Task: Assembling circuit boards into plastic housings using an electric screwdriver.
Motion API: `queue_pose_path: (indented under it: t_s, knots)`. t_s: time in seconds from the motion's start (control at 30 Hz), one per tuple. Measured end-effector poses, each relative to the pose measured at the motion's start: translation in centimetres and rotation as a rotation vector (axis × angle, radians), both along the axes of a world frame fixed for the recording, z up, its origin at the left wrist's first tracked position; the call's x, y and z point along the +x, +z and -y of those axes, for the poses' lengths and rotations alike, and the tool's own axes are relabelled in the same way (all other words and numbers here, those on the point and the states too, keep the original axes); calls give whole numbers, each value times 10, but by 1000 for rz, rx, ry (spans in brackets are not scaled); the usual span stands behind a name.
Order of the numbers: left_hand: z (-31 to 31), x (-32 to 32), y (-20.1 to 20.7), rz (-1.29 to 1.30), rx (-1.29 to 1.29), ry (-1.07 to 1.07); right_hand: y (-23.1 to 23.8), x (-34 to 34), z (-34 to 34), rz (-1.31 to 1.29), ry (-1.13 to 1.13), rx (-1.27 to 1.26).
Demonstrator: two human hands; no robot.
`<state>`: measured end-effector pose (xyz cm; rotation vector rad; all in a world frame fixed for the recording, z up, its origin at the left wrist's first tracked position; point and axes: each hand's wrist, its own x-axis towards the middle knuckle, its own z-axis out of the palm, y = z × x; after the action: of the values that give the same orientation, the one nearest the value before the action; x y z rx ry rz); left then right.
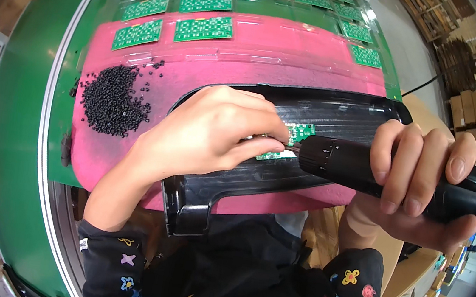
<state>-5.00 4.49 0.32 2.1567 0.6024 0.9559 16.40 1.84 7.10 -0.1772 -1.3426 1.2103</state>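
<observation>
In the head view, a green circuit board (306, 131) lies inside a long black plastic housing (339, 106), which stretches left to right across a pink mat (92, 156) on the green table (63, 107). The left hand (217, 125) is the nearer to that board: it reaches over the housing's near-left part, thumb and fingertips pinched narrow just above the board. I can't tell whether a small part sits between them.

The right hand (420, 178), farther off to the right, is wrapped round a black electric screwdriver (344, 162). The tool's long axis runs roughly left to right, bit end pointing left, right at the pinched fingertips; fingers and tool hide much of the board.

Left of the housing is a heap of tiny black screws (113, 99); on the far side, more circuit boards (202, 29) stand in rows in clear trays (285, 60).
</observation>
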Motion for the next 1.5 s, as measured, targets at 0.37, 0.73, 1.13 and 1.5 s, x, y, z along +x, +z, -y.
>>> queue_pose_path:
  t_s: [0.37,0.73,1.13,1.5]
  knots:
    - [0,12,-2,2,-34,-57,-1,16,5,-39,-5,40]
    - [-6,0,-15,256,19,174,-23,41,-7,233,-244,-189]
    - [-7,3,-8,219,117,333,-30,38,-13,271,-212,-205]
    - [-8,2,-1,79,77,477,-36,35,-20,301,-165,-205]
